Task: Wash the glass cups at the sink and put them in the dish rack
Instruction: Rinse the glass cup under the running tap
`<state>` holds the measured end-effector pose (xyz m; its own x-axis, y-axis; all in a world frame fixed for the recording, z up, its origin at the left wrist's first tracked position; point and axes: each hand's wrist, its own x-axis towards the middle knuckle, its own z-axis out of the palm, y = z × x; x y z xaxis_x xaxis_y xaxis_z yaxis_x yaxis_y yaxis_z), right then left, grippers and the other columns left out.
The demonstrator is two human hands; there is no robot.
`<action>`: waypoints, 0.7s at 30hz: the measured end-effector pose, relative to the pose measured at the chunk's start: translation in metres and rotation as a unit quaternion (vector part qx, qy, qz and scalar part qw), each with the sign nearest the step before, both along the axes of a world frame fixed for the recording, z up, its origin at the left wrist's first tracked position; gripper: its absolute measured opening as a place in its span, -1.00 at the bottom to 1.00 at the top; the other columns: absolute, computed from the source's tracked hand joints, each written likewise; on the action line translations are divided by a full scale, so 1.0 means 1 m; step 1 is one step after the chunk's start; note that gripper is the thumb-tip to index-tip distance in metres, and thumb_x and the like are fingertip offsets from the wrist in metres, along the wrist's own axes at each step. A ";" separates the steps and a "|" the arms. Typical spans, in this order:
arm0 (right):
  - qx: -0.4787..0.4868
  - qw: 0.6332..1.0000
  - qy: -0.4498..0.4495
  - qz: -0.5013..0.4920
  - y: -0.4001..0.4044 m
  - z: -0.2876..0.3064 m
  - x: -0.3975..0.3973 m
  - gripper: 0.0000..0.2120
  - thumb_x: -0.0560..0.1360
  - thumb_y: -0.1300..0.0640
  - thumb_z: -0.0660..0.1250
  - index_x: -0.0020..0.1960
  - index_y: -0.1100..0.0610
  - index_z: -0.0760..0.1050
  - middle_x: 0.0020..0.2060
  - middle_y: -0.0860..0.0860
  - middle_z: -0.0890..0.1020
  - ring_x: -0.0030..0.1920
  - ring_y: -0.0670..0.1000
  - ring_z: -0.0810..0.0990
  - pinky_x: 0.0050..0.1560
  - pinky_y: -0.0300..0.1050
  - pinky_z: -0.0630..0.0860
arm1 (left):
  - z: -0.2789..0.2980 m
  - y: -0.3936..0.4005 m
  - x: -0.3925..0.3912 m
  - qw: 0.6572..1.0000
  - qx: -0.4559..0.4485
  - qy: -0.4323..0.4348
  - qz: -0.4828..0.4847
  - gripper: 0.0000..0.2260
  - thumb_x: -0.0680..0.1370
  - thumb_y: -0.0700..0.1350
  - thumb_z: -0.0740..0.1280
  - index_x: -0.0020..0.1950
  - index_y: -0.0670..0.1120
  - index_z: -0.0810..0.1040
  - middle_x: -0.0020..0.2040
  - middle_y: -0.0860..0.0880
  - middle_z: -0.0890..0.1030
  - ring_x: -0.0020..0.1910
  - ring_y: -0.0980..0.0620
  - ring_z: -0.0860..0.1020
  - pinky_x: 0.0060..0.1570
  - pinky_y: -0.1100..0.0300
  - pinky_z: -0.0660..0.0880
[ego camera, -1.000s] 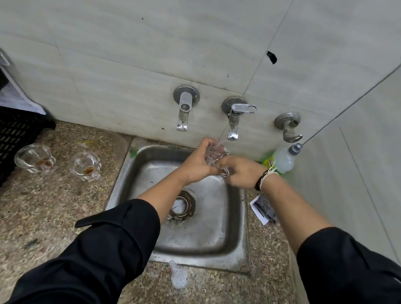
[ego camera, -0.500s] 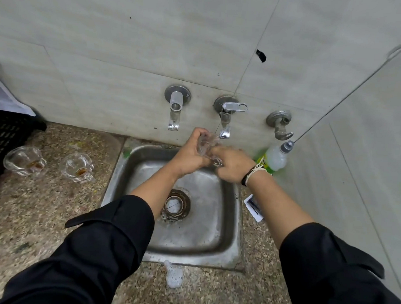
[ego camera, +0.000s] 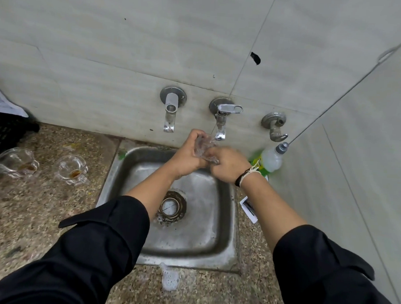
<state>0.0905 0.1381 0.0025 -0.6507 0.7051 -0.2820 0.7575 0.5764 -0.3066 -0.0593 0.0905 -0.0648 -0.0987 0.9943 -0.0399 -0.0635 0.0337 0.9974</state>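
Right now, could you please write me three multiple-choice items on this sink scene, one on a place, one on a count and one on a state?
1. Where do the unwashed clear glass cups with brown dregs lie?
A. in the steel sink
B. on the speckled stone counter left of the sink
C. in the black rack

2. How many metal wall taps are there?
A. two
B. three
C. four

3. What do both hands hold?
A. a clear glass cup
B. a sponge
C. nothing

Answers: 1 B, both lie on the counter left of the square steel sink. 2 B, three stand along the wall. 3 A, the left hand and right hand grip the held glass cup under the middle tap.
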 end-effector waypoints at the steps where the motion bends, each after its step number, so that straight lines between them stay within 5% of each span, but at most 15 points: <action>1: 0.034 0.999 -0.027 0.026 -0.001 0.001 -0.003 -0.39 0.30 -0.04 0.23 0.37 -0.15 0.40 0.38 -0.02 0.50 0.37 0.18 0.43 0.33 0.22 0.37 | 0.001 -0.001 0.001 1.000 0.000 -0.001 0.004 -0.34 0.30 -0.35 0.50 0.29 -0.08 0.28 0.26 -0.01 0.49 0.19 0.14 0.53 0.15 0.17 0.52; 3: 0.029 0.996 -0.023 0.084 -0.003 -0.003 -0.008 -0.30 0.26 -0.02 0.22 0.43 -0.10 0.34 0.45 -0.03 0.41 0.46 0.21 0.30 0.42 0.31 0.21 | 0.002 0.001 0.003 1.000 -0.003 -0.012 0.007 -0.35 0.34 -0.46 0.46 0.28 -0.08 0.26 0.27 0.03 0.49 0.18 0.25 0.55 0.14 0.21 0.52; 5: 0.035 0.990 -0.063 0.125 0.003 0.000 -0.002 -0.40 0.30 0.03 0.24 0.35 -0.07 0.42 0.41 -0.06 0.44 0.47 0.20 0.28 0.45 0.32 0.13 | 0.000 0.000 0.000 1.000 -0.013 -0.013 0.011 -0.36 0.39 -0.55 0.43 0.30 -0.12 0.25 0.25 0.03 0.51 0.10 0.31 0.58 0.04 0.25 0.54; 8: 0.211 0.936 -0.182 0.214 0.012 0.012 0.009 -0.48 0.44 0.02 0.31 0.40 -0.13 0.37 0.47 -0.15 0.34 0.43 0.18 0.29 0.46 0.40 -0.01 | -0.002 -0.003 -0.006 1.000 -0.017 -0.009 -0.004 -0.38 0.41 -0.53 0.45 0.31 -0.13 0.27 0.24 0.00 0.51 0.12 0.17 0.56 0.00 0.24 0.54; 10: 0.231 0.922 -0.214 0.226 0.010 0.015 0.008 -0.43 0.47 0.00 0.29 0.47 -0.11 0.30 0.51 -0.16 0.29 0.38 0.16 0.38 0.43 0.29 0.16 | 0.002 -0.001 -0.010 1.000 -0.016 0.002 -0.018 -0.38 0.40 -0.54 0.44 0.30 -0.13 0.28 0.24 0.00 0.49 0.16 0.11 0.53 0.01 0.25 0.54; 14: -0.013 0.999 -0.014 0.033 -0.011 0.017 -0.015 -0.55 0.44 0.22 0.36 0.32 0.14 0.44 0.25 0.11 0.54 0.20 0.19 0.57 0.15 0.04 0.54 | 0.006 0.005 -0.008 1.000 0.013 0.020 0.014 -0.37 0.32 -0.48 0.43 0.26 -0.08 0.28 0.25 -0.06 0.49 0.16 0.15 0.55 0.16 0.16 0.51; 16: -0.238 0.957 0.119 -0.118 -0.022 0.018 -0.026 -0.46 0.40 0.39 0.38 0.35 0.12 0.44 0.11 0.15 0.59 0.04 0.16 0.66 0.04 0.04 0.65 | 0.006 0.006 -0.006 0.998 0.019 0.037 0.038 -0.40 0.34 -0.44 0.40 0.28 -0.07 0.28 0.23 -0.03 0.51 0.13 0.23 0.56 0.21 0.16 0.50; 18: -0.330 0.912 0.194 -0.149 -0.028 0.011 -0.026 -0.27 0.40 0.47 0.32 0.49 0.01 0.33 0.20 0.10 0.53 -0.05 0.11 0.70 -0.08 0.03 0.68 | 0.005 0.007 -0.008 0.998 0.018 0.051 0.041 -0.41 0.37 -0.41 0.43 0.28 -0.04 0.29 0.27 -0.02 0.51 0.18 0.17 0.56 0.25 0.11 0.52; 19: -0.289 0.936 0.172 -0.106 -0.027 0.008 -0.021 -0.25 0.40 0.44 0.29 0.51 -0.02 0.29 0.27 0.07 0.48 -0.03 0.12 0.70 -0.12 0.01 0.66 | 0.003 0.008 -0.012 0.997 0.016 0.063 0.029 -0.39 0.36 -0.42 0.45 0.28 -0.04 0.30 0.29 -0.03 0.50 0.20 0.16 0.55 0.27 0.10 0.51; 21: -0.064 0.995 -0.007 0.080 -0.008 0.007 -0.004 -0.32 0.43 0.31 0.26 0.50 -0.03 0.27 0.38 0.00 0.41 0.16 0.16 0.62 0.00 0.02 0.60 | -0.002 0.007 -0.019 0.996 0.010 0.091 -0.001 -0.34 0.34 -0.47 0.48 0.32 -0.07 0.33 0.24 -0.01 0.52 0.16 0.25 0.56 0.21 0.22 0.51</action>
<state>0.0867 0.1297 0.0091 -0.7478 0.5497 -0.3724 0.6630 0.6470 -0.3765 -0.0779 0.0973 -0.0669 -0.0997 0.9950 -0.0010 0.1186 0.0129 0.9929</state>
